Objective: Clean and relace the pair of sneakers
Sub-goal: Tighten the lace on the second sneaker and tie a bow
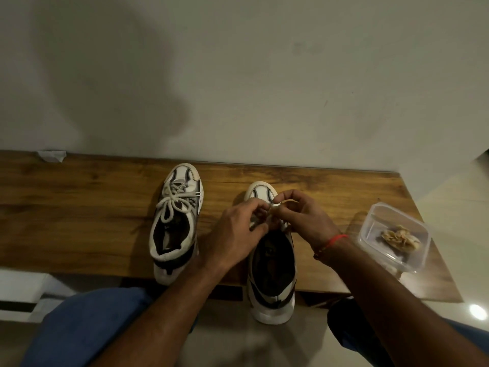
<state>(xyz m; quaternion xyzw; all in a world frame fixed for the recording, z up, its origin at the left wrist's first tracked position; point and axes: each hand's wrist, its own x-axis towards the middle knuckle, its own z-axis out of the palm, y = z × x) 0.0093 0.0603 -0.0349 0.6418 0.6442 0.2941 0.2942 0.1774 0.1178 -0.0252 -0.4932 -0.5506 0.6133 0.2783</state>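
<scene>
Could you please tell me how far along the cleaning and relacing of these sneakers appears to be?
The white-and-black sneaker on the left looks finished: laced and tied in a bow. In hand: the left hand and right hand pinch the white lace over the matching right sneaker, apparently tying it. Left: completing that knot. A crumpled cloth sits in the clear plastic tub; whether cleaning is complete I cannot tell.

A wooden shelf (79, 207) runs along the wall and carries two white and dark sneakers, toes toward the wall. The laced sneaker (174, 223) is the landmark: the second sneaker (272, 271) stands near it on its right, set closer to the person with its heel past the shelf's front edge. Farther right of the laced sneaker, by the shelf's right end, sits a clear plastic container (394, 237); far to its left, against the wall, lies a small scrap of white paper (51, 155).
</scene>
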